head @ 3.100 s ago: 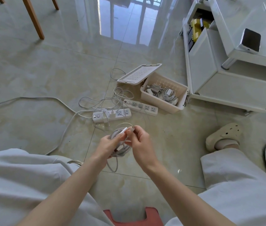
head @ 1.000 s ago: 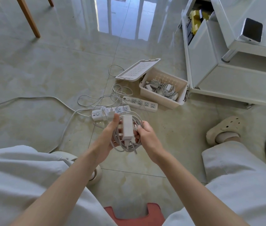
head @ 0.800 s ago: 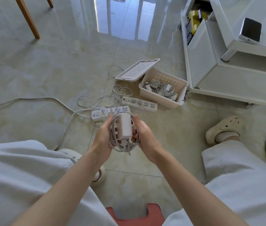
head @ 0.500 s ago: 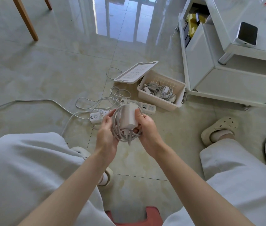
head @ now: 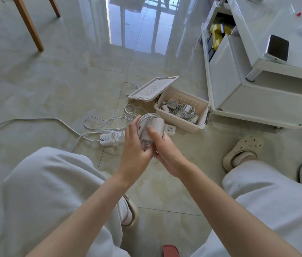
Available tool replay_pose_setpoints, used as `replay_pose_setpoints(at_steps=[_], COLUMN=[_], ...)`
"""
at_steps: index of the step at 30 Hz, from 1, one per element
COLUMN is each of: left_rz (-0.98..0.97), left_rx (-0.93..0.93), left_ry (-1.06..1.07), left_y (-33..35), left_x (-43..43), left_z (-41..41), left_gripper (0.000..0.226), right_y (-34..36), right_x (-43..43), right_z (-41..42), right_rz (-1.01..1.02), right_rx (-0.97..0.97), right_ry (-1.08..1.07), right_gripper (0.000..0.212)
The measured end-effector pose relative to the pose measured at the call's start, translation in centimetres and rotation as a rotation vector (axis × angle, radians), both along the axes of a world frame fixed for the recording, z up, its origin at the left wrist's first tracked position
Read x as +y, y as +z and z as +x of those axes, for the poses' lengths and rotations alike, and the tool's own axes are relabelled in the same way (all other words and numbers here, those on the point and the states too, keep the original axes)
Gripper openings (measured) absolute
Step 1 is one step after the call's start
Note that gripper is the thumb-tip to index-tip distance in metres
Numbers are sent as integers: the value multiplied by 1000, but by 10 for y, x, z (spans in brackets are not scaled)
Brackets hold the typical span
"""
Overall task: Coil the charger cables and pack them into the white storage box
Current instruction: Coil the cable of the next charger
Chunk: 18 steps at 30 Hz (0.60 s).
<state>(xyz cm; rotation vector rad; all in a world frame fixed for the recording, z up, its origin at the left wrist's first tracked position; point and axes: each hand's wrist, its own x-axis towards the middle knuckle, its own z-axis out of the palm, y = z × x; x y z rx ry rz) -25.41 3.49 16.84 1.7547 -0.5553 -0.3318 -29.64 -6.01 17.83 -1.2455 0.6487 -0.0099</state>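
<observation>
both hands (head: 147, 145) clasp the coiled charger (head: 151, 129); the white storage box (head: 201, 115) lies at two o'clock, nearer the right hand (head: 165, 151).

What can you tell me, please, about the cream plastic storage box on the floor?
The cream rectangular plastic storage box stands upright and open on the glossy tiled floor, its matching lid off at its far left corner. Inside lie coiled white chargers. A white power strip lies by its front wall, and a white cabinet stands close on its right.
</observation>
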Motion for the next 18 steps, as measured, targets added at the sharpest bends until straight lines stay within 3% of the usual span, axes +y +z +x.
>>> replay_pose_setpoints(at_steps=[4, 7, 11, 18], left_rz=[45, 122, 415, 786], left_rx=[-115, -213, -409, -744], left_ry=[-94, -237, -397, -371], left_y=[14, 24, 36, 44], left_x=[-7, -14, -35, -104], left_z=[13, 28, 60, 103], left_gripper=[69, 71, 71, 67], right_y=[19, 23, 24, 19], right_x=[-10, -16, -37, -105], right_z=[3, 10, 24, 67], right_rz=[-8, -4, 21, -134], right_rx=[-40, -42, -4, 70], right_ry=[68, -23, -228, -295], right_gripper=[46, 40, 31, 36])
